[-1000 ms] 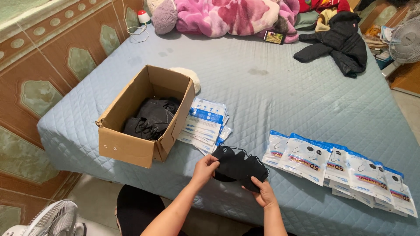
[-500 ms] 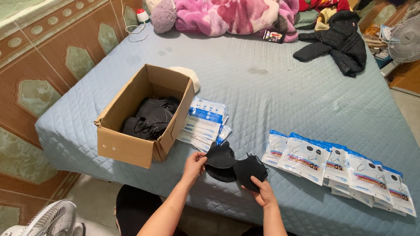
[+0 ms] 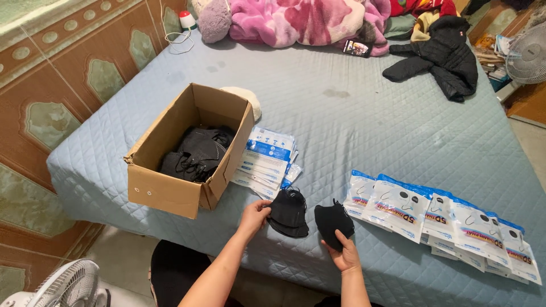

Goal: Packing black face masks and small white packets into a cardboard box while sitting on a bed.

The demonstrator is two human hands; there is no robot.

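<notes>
Left hand (image 3: pixel 254 214) pinches a small stack of black masks (image 3: pixel 288 211) on the blue quilted bed (image 3: pixel 364 125) — right hand (image 3: pixel 343 254) grips one separate black mask (image 3: pixel 334 223), lifted apart, beside the sealed packets (image 3: pixel 443 219).

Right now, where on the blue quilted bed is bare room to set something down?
Free: the wide stretch of blue quilted bedcover between the brown cardboard box, black jacket and pink blanket. Crowded: the near edge, with the stack of flat packets, both hands' black masks and the row of white-blue pouches.
</notes>
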